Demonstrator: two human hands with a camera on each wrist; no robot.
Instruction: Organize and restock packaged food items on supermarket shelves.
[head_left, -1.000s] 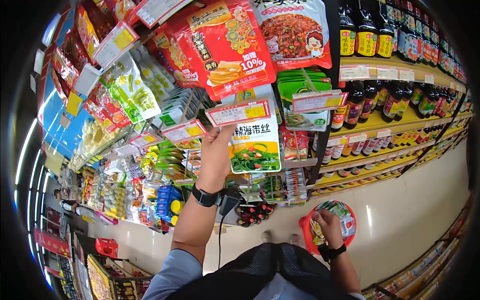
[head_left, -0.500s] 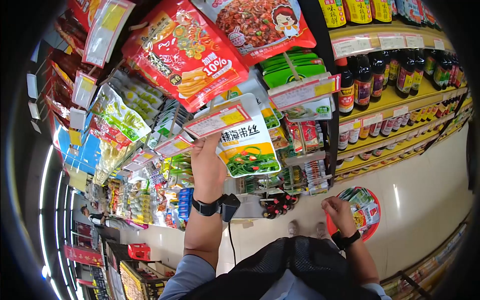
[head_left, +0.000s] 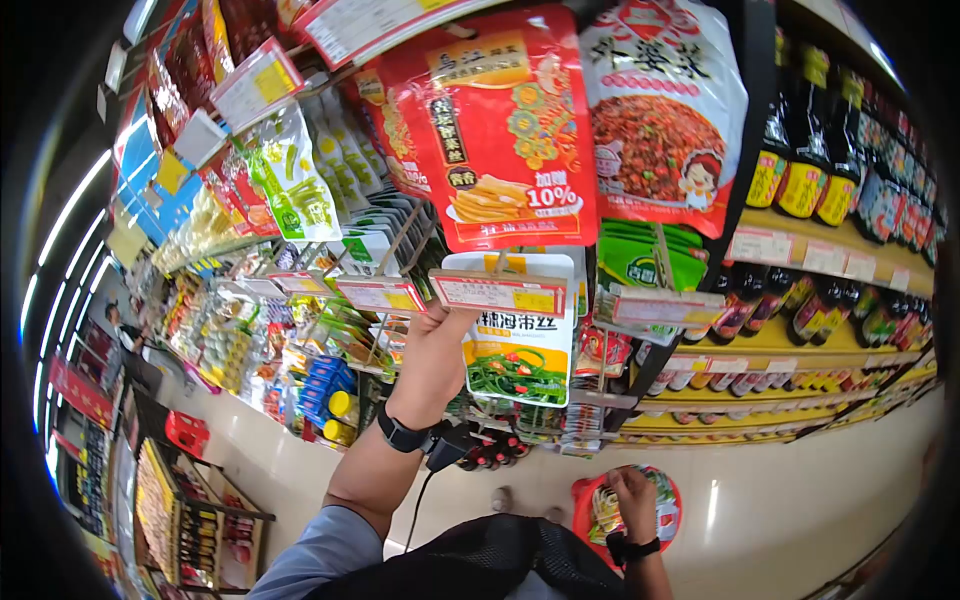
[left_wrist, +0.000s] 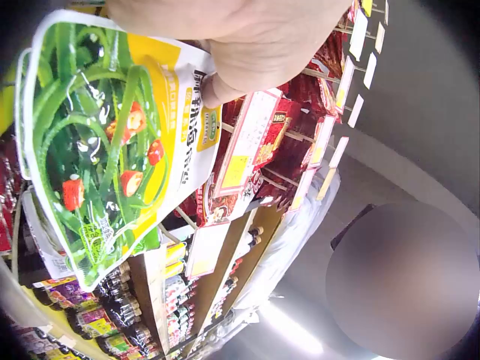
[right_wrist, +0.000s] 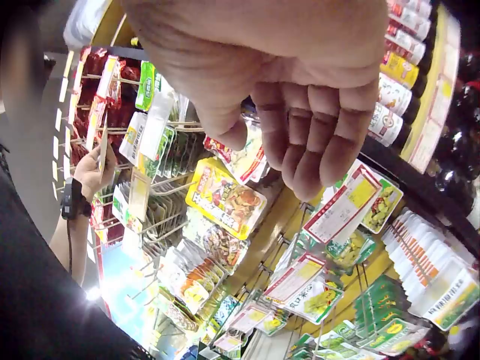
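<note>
My left hand is raised at a hanging white-and-yellow seaweed packet, its fingertips partly hidden by the price tag. In the left wrist view, that hand grips the top of the packet, thumb near the printed text. A large red packet hangs just above. My right hand is low, seen over a red basket with packets in it. Its fingers hang loosely bent with nothing held, as the right wrist view shows of the hand.
Bottled sauces stand on yellow shelves at the right. More packets hang on hooks at the left, with price tags jutting out. Wooden display stands and a person are farther back at the left.
The head view has swung and shifted, so the shelf sits lower and larger than a second ago. My left hand stays at the seaweed packet; my right hand remains low by the basket.
</note>
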